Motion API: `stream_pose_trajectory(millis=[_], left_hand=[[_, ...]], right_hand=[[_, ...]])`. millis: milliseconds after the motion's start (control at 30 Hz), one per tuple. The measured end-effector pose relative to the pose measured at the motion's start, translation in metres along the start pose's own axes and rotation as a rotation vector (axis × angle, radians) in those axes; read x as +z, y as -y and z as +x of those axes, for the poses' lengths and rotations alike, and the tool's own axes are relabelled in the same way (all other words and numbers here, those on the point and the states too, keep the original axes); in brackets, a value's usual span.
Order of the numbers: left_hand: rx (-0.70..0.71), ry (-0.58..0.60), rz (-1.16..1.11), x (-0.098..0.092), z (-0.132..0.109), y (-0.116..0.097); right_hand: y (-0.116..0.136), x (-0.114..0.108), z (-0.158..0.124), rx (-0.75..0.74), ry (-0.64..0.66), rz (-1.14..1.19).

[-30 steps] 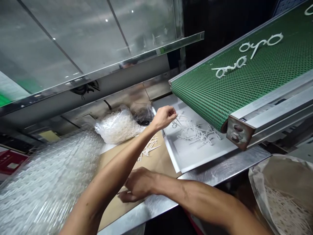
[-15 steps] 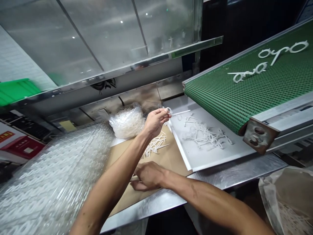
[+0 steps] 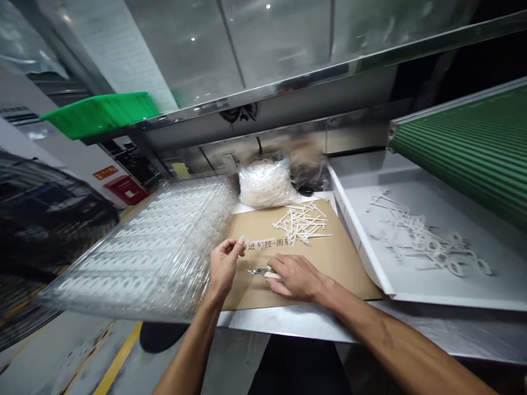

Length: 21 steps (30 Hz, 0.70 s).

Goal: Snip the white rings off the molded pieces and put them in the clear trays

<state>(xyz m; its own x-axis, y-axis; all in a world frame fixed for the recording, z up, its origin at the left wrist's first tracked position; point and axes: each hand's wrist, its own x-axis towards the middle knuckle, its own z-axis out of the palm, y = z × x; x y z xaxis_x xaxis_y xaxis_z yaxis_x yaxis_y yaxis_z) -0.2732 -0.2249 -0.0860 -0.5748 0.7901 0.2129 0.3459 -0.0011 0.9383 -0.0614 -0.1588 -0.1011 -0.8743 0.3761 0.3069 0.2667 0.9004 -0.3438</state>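
My left hand (image 3: 223, 267), over the left part of a cardboard sheet (image 3: 329, 269), pinches a small white plastic part (image 3: 263, 240) whose thin stem points right. In my right hand (image 3: 297, 277) are nippers (image 3: 258, 271) with pale handles, resting low over the cardboard. Their metal jaws point left, toward my left hand, and are apart from the plastic part. Behind both hands lies a loose pile of thin white plastic sticks (image 3: 302, 222). My left fingers hide one end of the held part.
Stacked clear plastic trays (image 3: 156, 247) stand at the left. A bag of white pieces (image 3: 267, 184) sits behind the cardboard. At right, a white tray (image 3: 362, 247) holds ringed plastic parts (image 3: 415, 233) beneath a green conveyor belt (image 3: 473, 151). A green bin (image 3: 102, 115) is at upper left.
My left hand has come back from beside the white tray to the cardboard, bringing a white plastic part. The nippers' jaws now show in my right hand. The view has swung left.
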Motion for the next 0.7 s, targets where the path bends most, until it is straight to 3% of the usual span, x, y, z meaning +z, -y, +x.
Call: stream_pose_trajectory(millis=[167,433,600,700], left_hand=[[-0.080,0.054,0.132,-0.012,-0.008,0.030],[-0.028,0.082,0.462,-0.023,-0.025,0.025],[0.170,0.105,0.653,-0.019,-0.026,0.028],[0.229,0.132,0.634,-0.018,-0.023,0.033]], right_hand=[[0.002,0.006,0.000,-0.034,0.048,-0.001],[-0.002,0.006,0.000,-0.037,0.083,-0.006],[-0.002,0.007,-0.001,-0.035,0.101,-0.004],[-0.002,0.008,-0.001,-0.027,0.102,0.000]])
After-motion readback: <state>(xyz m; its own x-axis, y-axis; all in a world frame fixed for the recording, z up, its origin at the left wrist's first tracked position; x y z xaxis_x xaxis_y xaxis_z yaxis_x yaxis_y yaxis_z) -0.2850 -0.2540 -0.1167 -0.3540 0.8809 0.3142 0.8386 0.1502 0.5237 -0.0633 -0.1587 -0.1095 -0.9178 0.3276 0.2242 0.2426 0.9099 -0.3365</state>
